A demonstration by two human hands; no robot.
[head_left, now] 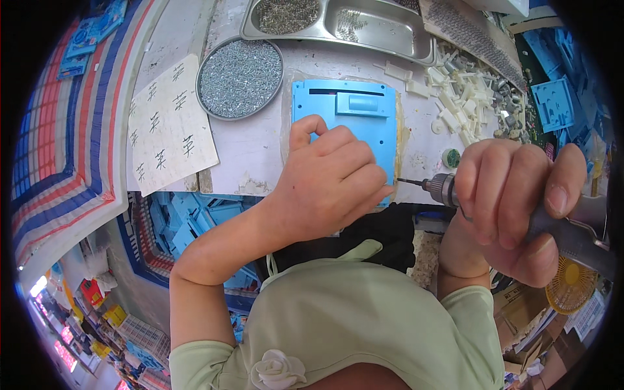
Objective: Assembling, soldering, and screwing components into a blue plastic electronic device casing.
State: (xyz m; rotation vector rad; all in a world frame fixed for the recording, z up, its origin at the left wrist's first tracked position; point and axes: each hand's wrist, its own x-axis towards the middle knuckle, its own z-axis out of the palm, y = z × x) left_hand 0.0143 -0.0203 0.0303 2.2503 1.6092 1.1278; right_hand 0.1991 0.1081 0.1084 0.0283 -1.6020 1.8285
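Note:
A light blue plastic panel [383, 140] with a slot and a raised block lies flat on the white table in front of me. My left hand [335, 175] rests over its lower half with the fingers curled; the fingertips are tucked under, and what they pinch, if anything, is hidden. In my right hand [507, 201] is a grey electric screwdriver [441, 189], gripped around its body. Its thin bit points left, toward the panel's right edge, just beyond my left hand.
A round dish of small silver screws [239, 78] sits left of the panel, beside a handwritten paper sheet [169, 133]. Behind stands a steel compartment tray [396, 51]. White plastic parts [455, 107] and a green-topped jar [450, 157] lie right. Blue pieces [188, 221] fill a bin below left.

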